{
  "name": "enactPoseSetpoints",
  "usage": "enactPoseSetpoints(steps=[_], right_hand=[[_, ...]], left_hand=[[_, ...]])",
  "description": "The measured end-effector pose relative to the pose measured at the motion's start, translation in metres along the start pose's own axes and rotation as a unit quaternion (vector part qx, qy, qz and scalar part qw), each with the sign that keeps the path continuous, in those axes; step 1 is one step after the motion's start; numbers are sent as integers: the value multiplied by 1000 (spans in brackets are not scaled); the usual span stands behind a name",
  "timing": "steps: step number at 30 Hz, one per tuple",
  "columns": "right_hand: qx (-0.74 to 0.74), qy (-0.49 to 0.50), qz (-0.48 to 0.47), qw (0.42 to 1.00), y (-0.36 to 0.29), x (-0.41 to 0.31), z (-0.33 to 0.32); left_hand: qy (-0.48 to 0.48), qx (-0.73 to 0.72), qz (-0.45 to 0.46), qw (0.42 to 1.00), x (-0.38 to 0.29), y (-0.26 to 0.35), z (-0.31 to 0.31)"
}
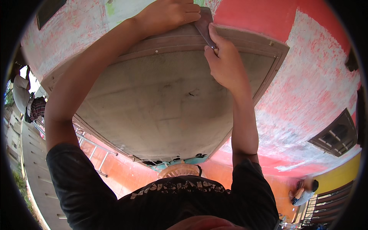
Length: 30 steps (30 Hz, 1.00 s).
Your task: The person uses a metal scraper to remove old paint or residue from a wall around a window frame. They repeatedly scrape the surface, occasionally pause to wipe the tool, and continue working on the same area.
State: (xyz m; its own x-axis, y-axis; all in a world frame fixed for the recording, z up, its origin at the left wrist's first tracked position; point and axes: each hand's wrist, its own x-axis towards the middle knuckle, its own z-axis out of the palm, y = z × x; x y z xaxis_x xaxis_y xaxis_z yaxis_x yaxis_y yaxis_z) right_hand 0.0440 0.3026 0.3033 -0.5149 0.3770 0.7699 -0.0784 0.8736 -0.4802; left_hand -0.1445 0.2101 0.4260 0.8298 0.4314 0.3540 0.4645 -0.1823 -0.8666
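Note:
In my right hand (225, 57) is a putty knife (205, 26), gripped near its handle, with the thumb along the blade. The blade points up and lies over the top edge of a brown wooden frame with mesh screen (161, 103). My left hand (169, 14) is at the blade's upper left side, its fingers curled against or close to the blade; whether they grip it cannot be told. Behind both hands rises a wall (247, 14) with red paint and scraped whitish patches. The mesh has a small tear right of its middle.
A metal ladder (99, 156) lies low at the left, above an orange tiled floor (138, 178). Below the screen is a round wooden seat (179, 170). One person (23, 95) stands at far left; another (304, 191) sits low at right. A brown window (335, 133) is in the right wall.

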Motion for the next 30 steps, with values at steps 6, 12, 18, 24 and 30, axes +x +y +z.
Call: enactPoseSetpoints(steps=[6,12,18,24,30], right_hand=[[67,-2,44,997,-1,-2,0],[64,31,33,997,-3,2,-4],[93,-2,94,991,-9,8,-22],[55,23,70,996,-8,17,-29],[63,12,79,995,-3,29,-46]], left_hand=[[-18,-20,0,1000,4,-6,1],[13,-6,18,1000,17,-13,11],[35,-42,-3,998,21,-19,19],[63,-44,-9,997,32,-26,27],[73,-9,-12,997,40,-32,26]])
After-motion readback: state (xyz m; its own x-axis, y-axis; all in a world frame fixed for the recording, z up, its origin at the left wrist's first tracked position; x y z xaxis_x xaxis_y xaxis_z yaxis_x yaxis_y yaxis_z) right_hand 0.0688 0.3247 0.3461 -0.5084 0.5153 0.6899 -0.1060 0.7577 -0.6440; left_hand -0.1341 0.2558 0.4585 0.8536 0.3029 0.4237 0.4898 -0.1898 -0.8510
